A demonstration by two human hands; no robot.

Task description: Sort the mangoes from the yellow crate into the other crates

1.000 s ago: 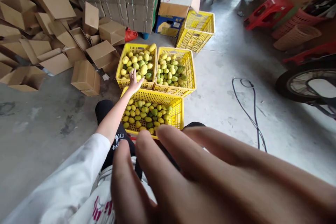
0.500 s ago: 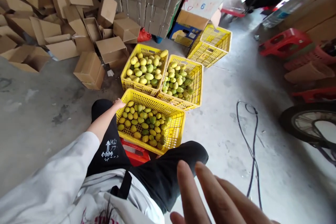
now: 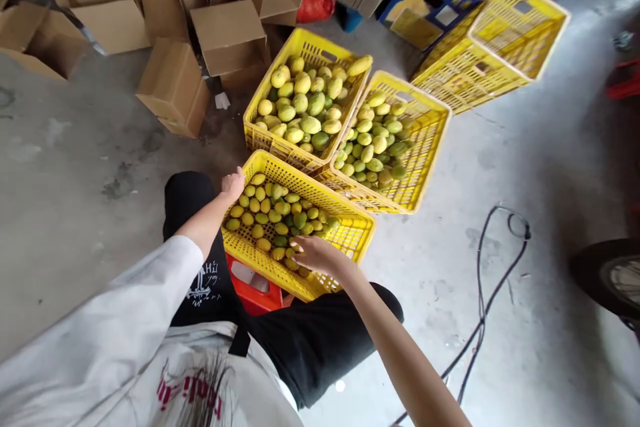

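- L hand [image 3: 233, 183]: fingers curled closed over the upper-left corner rim of the near yellow perforated plastic crate [image 3: 351, 230]; no fruit visible in grip.
- R hand [image 3: 316, 255]: palm down, part open, fingers slightly bent, reaching inside the near crate above the fruit layer; can't tell if fingertips touch or hold any.
- Small oval yellow-green fruits [image 3: 275, 215]: loose in near crate, mostly L & ctr; crate floor bare toward the R end.
- Near crate pos.: in front of me, btwn my knees, above a red plastic stool [image 3: 253, 288].
- Far-L yellow slatted plastic crate [image 3: 257, 137]: just beyond near crate, filled w/ larger yellow-green oval fruits [image 3: 303, 103]; one long yellow fruit [image 3: 360, 65] at its upper-R corner.
- Far-R yellow lattice plastic crate [image 3: 425, 153]: beside far-L crate; green-yellow oval fruits [image 3: 373, 140] heaped toward its L side.
- Floor, R: looped black cable [image 3: 483, 310]. Floor, upper L: brown cardboard boxes [image 3: 173, 87].
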